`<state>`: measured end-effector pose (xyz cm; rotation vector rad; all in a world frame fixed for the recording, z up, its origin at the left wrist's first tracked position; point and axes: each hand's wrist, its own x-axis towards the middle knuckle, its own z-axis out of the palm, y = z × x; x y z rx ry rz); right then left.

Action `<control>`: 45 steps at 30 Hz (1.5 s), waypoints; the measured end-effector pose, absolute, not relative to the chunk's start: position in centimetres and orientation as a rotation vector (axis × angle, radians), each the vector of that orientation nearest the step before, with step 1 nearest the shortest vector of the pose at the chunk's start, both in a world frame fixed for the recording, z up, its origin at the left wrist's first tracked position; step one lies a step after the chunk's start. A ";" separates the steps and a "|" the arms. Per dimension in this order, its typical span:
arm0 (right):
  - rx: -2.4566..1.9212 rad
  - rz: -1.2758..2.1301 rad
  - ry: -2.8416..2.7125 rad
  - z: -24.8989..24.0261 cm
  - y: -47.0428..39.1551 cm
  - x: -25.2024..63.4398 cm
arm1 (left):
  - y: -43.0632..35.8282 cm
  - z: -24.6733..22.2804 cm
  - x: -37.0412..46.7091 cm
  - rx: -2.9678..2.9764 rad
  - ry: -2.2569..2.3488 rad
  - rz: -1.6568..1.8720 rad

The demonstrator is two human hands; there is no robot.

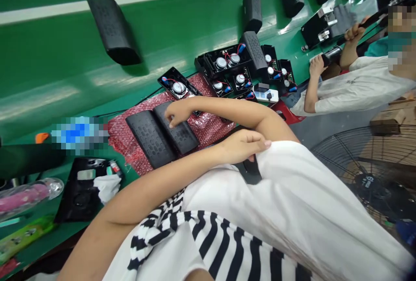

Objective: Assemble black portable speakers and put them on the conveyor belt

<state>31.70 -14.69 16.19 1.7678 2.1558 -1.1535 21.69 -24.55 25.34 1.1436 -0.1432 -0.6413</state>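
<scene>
My left hand (245,146) reaches across my body and pinches the edge of my white sleeve (276,153) near the right upper arm. Stretched out to the left, my right hand (178,112) is over two black speaker covers (151,138) with oblong-patterned faces. Its fingers are loosely bent and apart, with nothing visible in them; whether the fingertips touch the nearer cover I cannot tell. Both covers lie side by side on red bubble wrap (120,129). Just beyond is an open speaker shell (175,85) with a round driver and wires.
Several open shells with drivers (224,61) sit by a white power strip (266,95). Closed black speakers (113,30) stand along the green bench. A black tray (76,192) and pink bottle (29,196) are left. A co-worker (357,84) and a fan (367,181) are right.
</scene>
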 end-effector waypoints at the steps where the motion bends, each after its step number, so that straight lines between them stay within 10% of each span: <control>1: 1.788 -1.117 2.152 16.4 -15.5 31.8 | -24.1 25.2 21.4 1.133 -0.241 -0.727; 9: 2.001 -1.233 2.177 14.8 -20.6 31.9 | -25.1 25.7 18.5 0.841 -1.060 -0.960; 19: 3.246 -1.669 1.680 9.8 -21.0 27.9 | -19.0 18.0 17.0 0.934 -0.381 -0.579; 29: 1.737 -1.644 2.388 10.1 -22.0 23.8 | -14.0 14.2 3.8 1.052 0.058 -0.166; 36: 1.834 -1.375 2.561 9.2 -13.9 17.8 | -12.9 15.7 4.5 1.263 0.233 0.029; 45: 0.600 -0.859 2.557 7.2 -7.0 5.0 | -16.6 6.3 -5.6 0.934 0.718 0.401</control>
